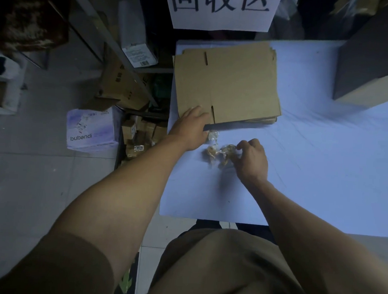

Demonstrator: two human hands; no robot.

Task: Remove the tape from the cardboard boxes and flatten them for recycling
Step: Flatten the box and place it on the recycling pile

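Note:
A stack of flattened brown cardboard boxes (pixel 230 83) lies on the white table (pixel 323 153), at its far left. My left hand (pixel 190 128) rests flat on the stack's near left corner, fingers fairly straight. Just in front of the stack lie crumpled wads of clear tape (pixel 213 151), one small wad beside my left hand. My right hand (pixel 251 158) pinches the right end of the tape wads with curled fingers.
A dark box (pixel 372 64) stands at the table's far right. A white sign with large characters (pixel 220 9) hangs behind the table. Left of the table, on the floor, are a metal shelf frame, a bubendi carton (pixel 91 130) and several cardboard boxes (pixel 122 84).

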